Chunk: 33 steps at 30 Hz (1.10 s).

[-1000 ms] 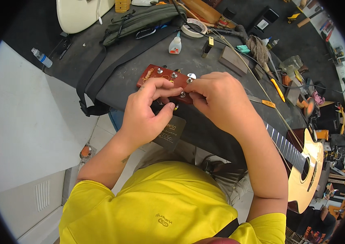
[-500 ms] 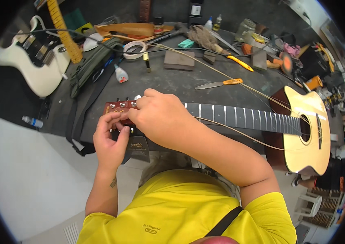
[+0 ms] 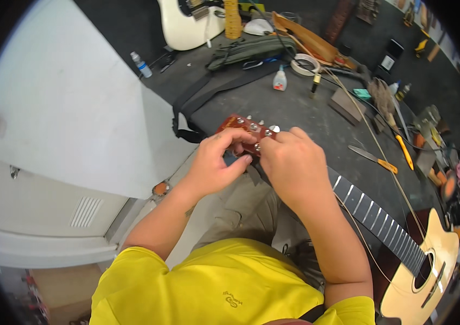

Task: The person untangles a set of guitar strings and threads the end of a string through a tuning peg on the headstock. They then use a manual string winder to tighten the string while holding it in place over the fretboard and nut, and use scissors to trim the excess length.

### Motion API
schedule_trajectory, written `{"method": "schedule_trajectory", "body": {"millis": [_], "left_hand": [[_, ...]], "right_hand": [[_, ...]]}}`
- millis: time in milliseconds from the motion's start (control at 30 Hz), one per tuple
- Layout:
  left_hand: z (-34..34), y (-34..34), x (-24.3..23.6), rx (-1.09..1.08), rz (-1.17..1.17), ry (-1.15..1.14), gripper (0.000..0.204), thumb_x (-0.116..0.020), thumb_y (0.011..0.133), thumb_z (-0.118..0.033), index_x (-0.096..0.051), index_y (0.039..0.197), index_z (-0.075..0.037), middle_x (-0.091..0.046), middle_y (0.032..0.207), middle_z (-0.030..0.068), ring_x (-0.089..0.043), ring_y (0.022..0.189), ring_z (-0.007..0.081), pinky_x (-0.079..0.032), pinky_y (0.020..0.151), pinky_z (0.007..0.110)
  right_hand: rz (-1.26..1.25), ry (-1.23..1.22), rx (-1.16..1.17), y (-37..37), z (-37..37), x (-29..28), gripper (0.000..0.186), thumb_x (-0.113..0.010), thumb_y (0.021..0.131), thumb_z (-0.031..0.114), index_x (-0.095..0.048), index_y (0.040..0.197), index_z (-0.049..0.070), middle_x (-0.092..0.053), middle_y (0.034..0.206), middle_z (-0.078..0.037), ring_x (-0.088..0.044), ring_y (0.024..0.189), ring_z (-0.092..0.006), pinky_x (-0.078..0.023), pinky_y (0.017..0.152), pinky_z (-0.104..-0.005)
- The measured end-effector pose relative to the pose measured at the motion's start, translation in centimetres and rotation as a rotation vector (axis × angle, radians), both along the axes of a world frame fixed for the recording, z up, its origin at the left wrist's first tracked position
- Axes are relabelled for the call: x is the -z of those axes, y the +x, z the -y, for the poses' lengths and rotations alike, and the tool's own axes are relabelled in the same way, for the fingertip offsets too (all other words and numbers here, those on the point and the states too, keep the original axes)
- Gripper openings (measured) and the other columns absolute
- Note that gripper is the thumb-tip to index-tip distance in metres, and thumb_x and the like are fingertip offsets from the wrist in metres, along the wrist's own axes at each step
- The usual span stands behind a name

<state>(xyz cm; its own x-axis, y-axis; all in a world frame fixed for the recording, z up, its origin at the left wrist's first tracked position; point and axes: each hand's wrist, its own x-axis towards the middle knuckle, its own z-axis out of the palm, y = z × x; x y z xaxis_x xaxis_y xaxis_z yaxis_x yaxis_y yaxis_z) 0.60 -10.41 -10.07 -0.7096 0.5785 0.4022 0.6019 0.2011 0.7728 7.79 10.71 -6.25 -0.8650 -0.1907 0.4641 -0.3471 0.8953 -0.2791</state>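
Fingers [image 3: 241, 135] of the left hand [image 3: 211, 168] are on the headstock [image 3: 246, 125], bent, with thumb and forefinger a little apart, and whether they have hold of anything I can't tell. Close beside them, the right hand [image 3: 295, 168] is curled tight at the headstock's neck end, its fingertips hidden, so no telling what they grip, either. Metal pegs [image 3: 253, 127] show beyond the knuckles. The headstock lies near the front edge of the dark bench [image 3: 306, 111], and the guitar's neck [image 3: 365, 203] runs past the right forearm down to a pale body [image 3: 403, 292] at lower right, with strings [image 3: 373, 134] trailing loose above it. Just past the neck, there's a knife [image 3: 386, 165] with an orange handle. Further back we have a grey block [image 3: 347, 105], a glue bottle [image 3: 280, 81], a tape roll [image 3: 296, 67], a green bag [image 3: 251, 52], and a white electric guitar [image 3: 189, 32] up top.
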Motion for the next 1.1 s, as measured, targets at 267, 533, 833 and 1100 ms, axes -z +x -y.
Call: {"method": "schedule_trajectory", "body": {"millis": [267,533,833,1100], "left_hand": [[2.8,-4.6,1.0,-0.298,0.171,0.483,0.022,-0.069,0.102,-0.003,-0.068,0.124,-0.002,-0.078,0.118,0.0086,-0.071,0.105,0.0131,-0.056,0.092,0.030],[-2.4,-15.6,-1.2,-0.233,0.023,-0.116,0.022,-0.075,0.094,-0.009,-0.076,0.114,-0.001,-0.080,0.109,0.0119,-0.076,0.105,0.0243,-0.057,0.098,0.035],[-10.8,-22.5,-4.0,-0.329,-0.731,-0.690,0.022,-0.084,0.081,-0.015,-0.087,0.102,-0.023,-0.053,0.157,0.0138,-0.052,0.140,0.0383,-0.045,0.114,0.058],[-12.7,-23.6,-1.4,-0.176,-0.800,-0.650,0.021,-0.089,0.081,-0.022,-0.085,0.101,-0.018,-0.052,0.156,0.0112,-0.046,0.144,0.0369,-0.040,0.109,0.061]], "right_hand": [[-0.021,0.053,0.017,0.2,0.0,0.2,0.005,-0.076,0.085,0.011,-0.077,0.089,0.007,-0.076,0.090,-0.012,-0.071,0.091,-0.0308,-0.060,0.079,-0.0431],[-0.079,0.059,0.015,-0.1,-0.5,0.7,0.007,-0.076,0.088,0.014,-0.078,0.088,0.007,-0.076,0.089,-0.011,-0.071,0.091,-0.0317,-0.061,0.079,-0.0444],[-0.001,0.028,0.013,0.5,-0.4,0.3,0.009,-0.075,0.087,0.009,-0.080,0.092,0.004,-0.077,0.092,-0.013,-0.071,0.095,-0.0312,-0.062,0.082,-0.0425],[0.005,-0.006,-0.012,0.3,-0.5,0.8,0.010,-0.074,0.086,0.008,-0.080,0.092,0.003,-0.077,0.093,-0.014,-0.071,0.096,-0.0312,-0.064,0.080,-0.0419]]}}
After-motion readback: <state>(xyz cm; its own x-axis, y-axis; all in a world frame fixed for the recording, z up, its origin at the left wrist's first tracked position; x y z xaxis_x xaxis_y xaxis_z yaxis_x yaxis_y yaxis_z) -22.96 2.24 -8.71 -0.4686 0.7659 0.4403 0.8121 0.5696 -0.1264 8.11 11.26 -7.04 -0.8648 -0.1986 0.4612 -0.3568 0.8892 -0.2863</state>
